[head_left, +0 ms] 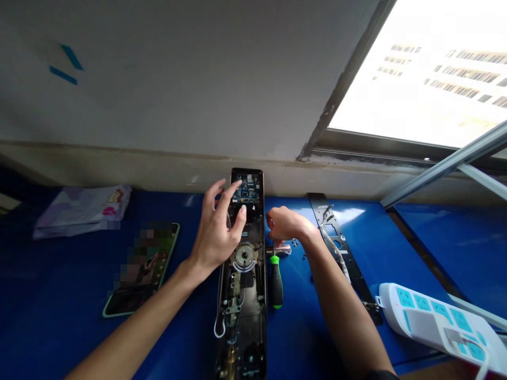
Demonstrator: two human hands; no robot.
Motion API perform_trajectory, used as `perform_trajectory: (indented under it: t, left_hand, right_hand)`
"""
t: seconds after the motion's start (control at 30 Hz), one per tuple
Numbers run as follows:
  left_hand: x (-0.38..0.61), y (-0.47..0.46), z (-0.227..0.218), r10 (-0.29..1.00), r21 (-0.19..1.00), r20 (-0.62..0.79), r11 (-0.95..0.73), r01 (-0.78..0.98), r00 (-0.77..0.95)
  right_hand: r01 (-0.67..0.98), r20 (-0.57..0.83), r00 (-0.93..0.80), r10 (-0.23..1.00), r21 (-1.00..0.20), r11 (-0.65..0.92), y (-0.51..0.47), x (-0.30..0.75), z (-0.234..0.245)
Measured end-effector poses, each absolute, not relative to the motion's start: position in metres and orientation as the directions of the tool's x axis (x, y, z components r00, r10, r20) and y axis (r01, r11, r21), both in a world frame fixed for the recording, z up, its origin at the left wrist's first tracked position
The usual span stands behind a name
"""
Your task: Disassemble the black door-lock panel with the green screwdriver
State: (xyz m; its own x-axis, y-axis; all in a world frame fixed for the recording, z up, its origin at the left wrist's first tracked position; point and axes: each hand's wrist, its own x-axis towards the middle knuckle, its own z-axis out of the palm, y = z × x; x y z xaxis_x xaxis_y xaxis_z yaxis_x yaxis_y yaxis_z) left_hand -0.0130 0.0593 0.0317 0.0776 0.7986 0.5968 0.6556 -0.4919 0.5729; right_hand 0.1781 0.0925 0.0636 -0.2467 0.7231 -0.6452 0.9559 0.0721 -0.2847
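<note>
A long dark lock body [253, 295], opened to show its inside, lies lengthwise in front of me. At its far end sits a blue circuit board [247, 192]; a round metal disc [244, 257] is near its middle. My left hand [219, 227] is over the lock's left edge, fingers spread and holding nothing, index fingertip by the board. Just right of the lock, my right hand [285, 224] is curled, its fingertips partly hidden; what they pinch cannot be made out. Below it lies a green-and-black screwdriver [276, 285], its shaft reaching toward the fingers, beside a shiny copper-coloured cylinder [283, 250].
Small screws [295, 243] lie right of the cylinder. A black metal plate [340, 245] with a cable is farther right, near a white power strip [435, 316]. Left are a phone [148, 274] and a pale packet [83, 208]. Behind the blue table [186, 327] rises a wall.
</note>
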Motion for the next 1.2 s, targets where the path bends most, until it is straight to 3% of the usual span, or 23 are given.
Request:
perform_trajectory:
  t: [0.17,0.3,0.47,0.6,1.0,1.1,1.2]
  left_hand:
    - [-0.016,0.069,0.022,0.923,0.857,0.380,-0.327,0.398,-0.059]
    - [-0.016,0.071,0.020,0.954,0.919,0.298,-0.279,0.279,-0.024]
    - [-0.016,0.065,0.022,0.951,0.921,0.308,-0.290,0.260,-0.031]
    - [-0.014,0.056,0.020,0.956,0.927,0.289,-0.266,0.263,-0.052]
    - [-0.010,0.032,0.019,0.972,0.945,0.230,-0.211,0.249,-0.052]
    - [-0.016,0.029,0.025,0.940,0.864,0.338,-0.288,0.413,-0.050]
    - [-0.020,0.031,0.039,0.834,0.650,0.551,-0.456,0.608,0.036]
  right_hand:
    - [0.909,-0.527,-0.276,0.804,-0.415,0.040,0.093,0.189,0.067]
    - [0.812,-0.358,-0.254,0.899,-0.583,-0.003,0.089,0.204,0.081]
    - [0.566,-0.173,-0.257,0.951,-0.825,0.003,0.084,0.219,0.105]
    - [0.324,-0.047,-0.247,0.968,-0.945,0.037,0.083,0.220,0.114]
    - [-0.082,0.080,-0.086,0.993,-0.994,0.073,0.095,0.191,0.096]
    - [-0.141,0.074,-0.071,0.995,-0.988,0.063,0.095,0.186,0.094]
    - [-0.190,0.061,-0.065,0.996,-0.981,0.048,0.096,0.182,0.091]
